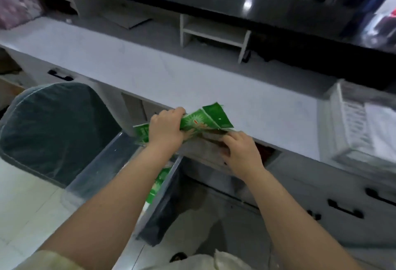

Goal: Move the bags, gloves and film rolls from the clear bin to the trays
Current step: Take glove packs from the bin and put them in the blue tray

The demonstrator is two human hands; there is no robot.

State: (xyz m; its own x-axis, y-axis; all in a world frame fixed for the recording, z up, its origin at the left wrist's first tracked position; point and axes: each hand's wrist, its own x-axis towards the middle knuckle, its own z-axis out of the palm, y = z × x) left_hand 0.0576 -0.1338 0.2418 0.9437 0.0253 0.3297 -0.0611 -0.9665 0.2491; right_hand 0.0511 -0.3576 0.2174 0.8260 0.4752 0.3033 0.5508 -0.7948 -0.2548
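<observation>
Both hands hold a bunch of flat green printed plastic packets (203, 119) in the air, above the clear plastic bin (102, 166) and just at the front edge of the pale grey counter (171, 72). The left hand (166, 129) has its fingers closed over the top of the bunch, and the right hand (241, 150) pinches from below, near some brownish material I cannot identify. The packets look light, thin, floppy and probably slippery, so I judge a grip across the middle with support underneath is safer than holding one corner; the white tray (362, 124) stands well apart at the right.
</observation>
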